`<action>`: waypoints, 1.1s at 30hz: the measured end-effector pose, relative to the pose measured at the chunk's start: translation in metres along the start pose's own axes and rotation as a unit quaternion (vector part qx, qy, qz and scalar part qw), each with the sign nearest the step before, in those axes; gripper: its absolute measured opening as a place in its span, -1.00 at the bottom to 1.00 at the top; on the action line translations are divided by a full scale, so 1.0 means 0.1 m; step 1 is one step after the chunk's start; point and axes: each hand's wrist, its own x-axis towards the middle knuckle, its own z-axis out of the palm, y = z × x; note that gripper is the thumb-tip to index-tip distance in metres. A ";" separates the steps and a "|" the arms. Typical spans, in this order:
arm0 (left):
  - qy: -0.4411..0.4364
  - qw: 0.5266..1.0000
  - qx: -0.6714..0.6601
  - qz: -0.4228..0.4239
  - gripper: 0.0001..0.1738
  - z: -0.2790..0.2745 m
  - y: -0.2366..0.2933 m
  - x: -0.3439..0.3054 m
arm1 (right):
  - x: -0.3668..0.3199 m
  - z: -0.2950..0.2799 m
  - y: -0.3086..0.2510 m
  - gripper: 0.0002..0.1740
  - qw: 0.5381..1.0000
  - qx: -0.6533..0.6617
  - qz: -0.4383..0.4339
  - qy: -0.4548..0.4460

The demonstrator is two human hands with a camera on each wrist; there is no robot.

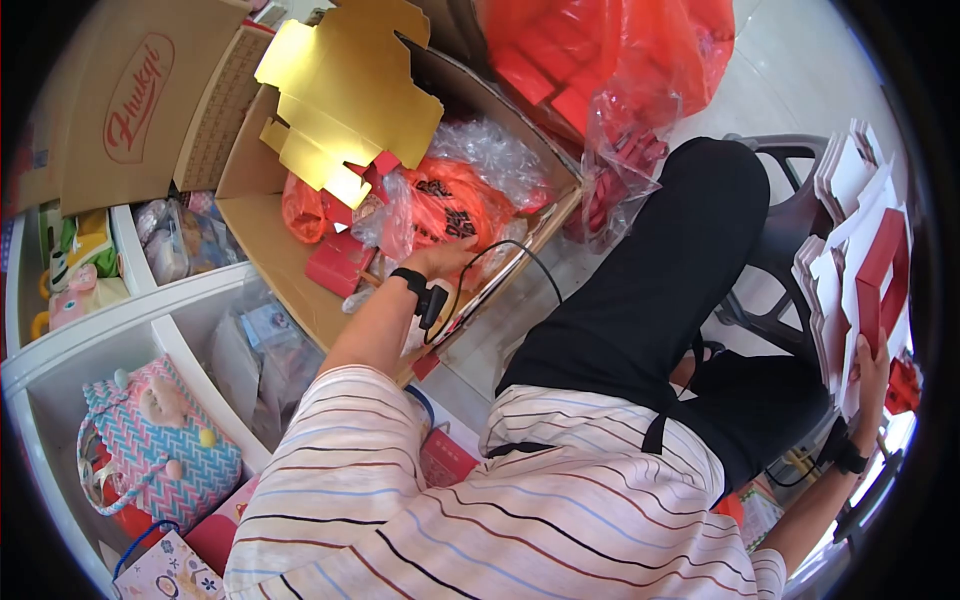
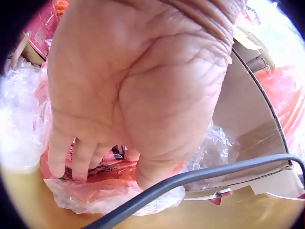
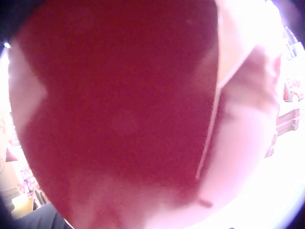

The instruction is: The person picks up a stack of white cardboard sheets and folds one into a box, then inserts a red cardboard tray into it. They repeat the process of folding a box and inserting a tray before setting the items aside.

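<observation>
My left hand [image 1: 440, 258] reaches into a large cardboard box [image 1: 470, 90], over a red plastic bag [image 1: 455, 200] with black lettering. In the left wrist view the fingers of my left hand [image 2: 138, 90] point down, fairly straight, and touch the red plastic [image 2: 114, 176]. At the far right my right hand [image 1: 872, 375] grips a red cardboard piece [image 1: 882, 270], beside a stack of white-backed folded card sheets [image 1: 828, 290]. A dark red card surface [image 3: 124, 109] fills most of the right wrist view.
A flattened gold carton [image 1: 350, 90] lies across the box's far side. Behind it hangs a big red bag [image 1: 610, 60]. White shelving [image 1: 190, 290] with a woven blue-pink bag [image 1: 165, 440] stands at left. A dark chair [image 1: 780, 260] is beside the legs; a black cable [image 1: 535, 262] crosses the box edge.
</observation>
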 end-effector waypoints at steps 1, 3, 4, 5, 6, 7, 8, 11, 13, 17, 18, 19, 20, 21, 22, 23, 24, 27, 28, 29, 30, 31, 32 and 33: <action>0.004 1.000 -0.022 -0.007 -0.18 -0.05 -0.02 0.00 | -0.02 -0.01 -0.06 -0.19 1.000 -0.008 0.010 -0.005; 0.012 0.997 -0.068 -0.024 -0.09 -0.15 -0.07 -0.05 | -0.01 -0.04 -0.08 -0.20 1.000 -0.021 0.012 -0.014; 0.034 0.998 -0.037 -0.036 -0.11 -0.17 -0.07 -0.06 | -0.01 -0.04 -0.08 -0.20 0.999 -0.027 0.013 -0.020; 0.056 0.997 -0.006 -0.047 -0.14 -0.20 -0.06 -0.06 | -0.01 -0.04 -0.08 -0.20 0.999 -0.024 0.011 -0.019; 0.079 0.995 0.025 -0.058 -0.16 -0.23 -0.05 -0.06 | -0.01 -0.04 -0.07 -0.21 1.000 -0.020 0.008 -0.017; 0.117 0.991 0.010 -0.066 -0.22 -0.30 -0.13 -0.03 | 0.00 -0.04 -0.06 -0.21 1.000 -0.016 0.005 -0.015; 0.148 0.988 -0.005 -0.053 -0.22 -0.38 -0.20 -0.01 | 0.01 -0.05 -0.05 -0.22 1.000 -0.014 0.004 -0.018; 0.265 0.964 -0.029 -0.020 -0.21 -0.49 -0.30 -0.02 | 0.01 -0.04 -0.03 -0.23 1.000 -0.004 0.002 -0.025; 0.255 0.965 -0.044 -0.034 -0.27 -0.51 -0.19 -0.17 | 0.01 -0.02 -0.04 -0.24 1.000 0.002 0.003 -0.025; 0.244 0.961 -0.124 0.034 -0.42 -0.57 0.30 -0.53 | -0.02 -0.04 -0.11 -0.28 0.998 0.015 0.002 -0.059; 0.241 0.960 -0.117 0.083 -0.47 -0.51 0.55 -0.66 | 0.00 -0.03 0.02 -0.29 0.998 0.028 -0.004 -0.056; 0.251 0.952 -0.092 0.147 -0.46 -0.46 0.78 -0.79 | -0.01 -0.02 0.02 -0.29 0.998 0.023 -0.008 -0.051; 0.256 0.953 -0.037 0.159 -0.46 -0.48 1.06 -0.87 | -0.09 0.03 -0.12 -0.42 0.999 0.015 -0.028 -0.040; 0.268 0.941 -0.036 0.203 -0.43 -0.21 1.44 -1.15 | -0.21 0.00 -0.44 -0.64 0.995 0.022 -0.068 -0.072; 0.270 0.928 -0.043 0.252 -0.42 -0.22 1.62 -1.19 | -0.29 0.00 -0.68 -0.80 0.996 0.003 -0.061 -0.062; 0.279 0.928 0.013 0.247 -0.44 -0.08 2.00 -1.43 | -0.31 0.02 -0.72 -0.81 0.997 0.009 -0.070 -0.043; 0.279 0.919 0.036 0.276 -0.49 0.18 2.38 -1.65 | -0.32 0.01 -0.71 -0.79 0.994 0.005 -0.101 -0.037; 0.243 0.876 0.116 0.400 -0.56 1.02 3.25 -2.10 | -0.35 0.00 -0.82 -0.72 0.993 0.001 -0.116 -0.008; 0.216 0.860 0.140 0.440 -0.57 1.30 3.43 -2.20 | -0.40 0.00 -0.86 -0.71 0.994 -0.003 -0.110 -0.010; 0.180 0.858 0.156 0.456 -0.59 1.62 3.63 -2.25 | -0.41 0.00 -0.84 -0.70 0.993 -0.003 -0.119 -0.002; 0.145 0.854 0.173 0.469 -0.61 1.97 3.82 -2.26 | -0.41 0.02 -0.81 -0.70 0.992 -0.003 -0.129 0.006; 0.106 0.858 0.185 0.467 -0.62 2.34 3.99 -2.22 | -0.41 0.04 -0.77 -0.70 0.990 -0.008 -0.138 0.009; 0.080 0.849 0.233 0.468 -0.63 2.68 4.13 -2.18 | -0.42 0.04 -0.77 -0.71 0.990 0.002 -0.143 0.020; 0.036 0.825 0.276 0.492 -0.62 2.92 4.25 -2.00 | -0.44 0.05 -0.79 -0.71 0.989 0.012 -0.146 0.031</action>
